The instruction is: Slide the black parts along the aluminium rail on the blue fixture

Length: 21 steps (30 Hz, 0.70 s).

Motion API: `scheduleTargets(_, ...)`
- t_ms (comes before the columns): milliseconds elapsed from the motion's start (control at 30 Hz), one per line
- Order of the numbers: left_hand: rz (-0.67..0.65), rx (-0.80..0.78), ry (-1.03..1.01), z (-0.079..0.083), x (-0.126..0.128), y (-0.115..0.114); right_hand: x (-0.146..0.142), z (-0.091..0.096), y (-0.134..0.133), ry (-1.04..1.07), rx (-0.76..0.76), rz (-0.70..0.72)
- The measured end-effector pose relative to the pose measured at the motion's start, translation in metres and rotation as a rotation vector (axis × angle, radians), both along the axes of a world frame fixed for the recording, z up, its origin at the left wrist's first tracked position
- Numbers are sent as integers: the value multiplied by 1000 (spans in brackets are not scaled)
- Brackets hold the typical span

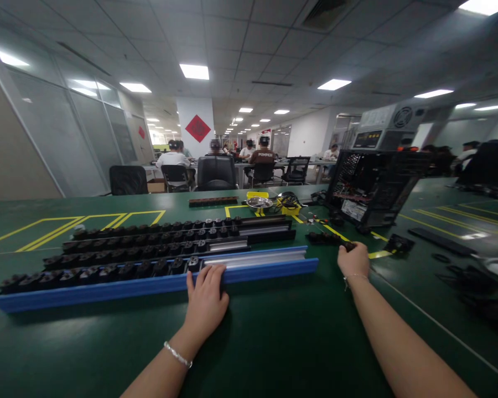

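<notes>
My left hand (205, 296) lies flat with fingers spread on the front edge of a long blue rail (108, 287) that carries a row of small black parts (108, 271). Behind it lie more black rails (178, 237) with similar parts and bare silver track at their right ends. My right hand (354, 260) reaches to the right of the blue rail's end, its fingers curled on a small black part (348, 245) at the end of a short row of black pieces (326, 237) on the green table.
An open black computer case (373, 188) stands at the right rear. A metal bowl (259, 203) and yellow items sit further back. Black parts (460, 276) lie scattered at the right. Several people sit at desks far behind, beyond black chairs (128, 179).
</notes>
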<state>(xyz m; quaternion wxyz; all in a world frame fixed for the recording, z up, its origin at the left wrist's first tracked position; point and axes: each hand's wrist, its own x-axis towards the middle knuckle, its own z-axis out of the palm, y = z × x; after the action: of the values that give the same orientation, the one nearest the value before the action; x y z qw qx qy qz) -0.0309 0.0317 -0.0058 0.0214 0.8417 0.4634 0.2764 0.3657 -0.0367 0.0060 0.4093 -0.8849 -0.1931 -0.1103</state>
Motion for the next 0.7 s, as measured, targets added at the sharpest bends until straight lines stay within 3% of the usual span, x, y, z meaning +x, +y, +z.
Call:
scheduleTargets(100,3,4,-1,-2,0,0,39,-9,-12,-23,-65,-48)
scheduleTargets(200,18,0,10,-1,-1,-1,69,-17,-16,90,-192,-132)
scheduleTargets(433,43,22,36,-2,-2,0,97,-14,5,146,-311,-156)
scheduleTargets(700,92,44,60,-5,-2,1,109,-19,26,66,-249,91)
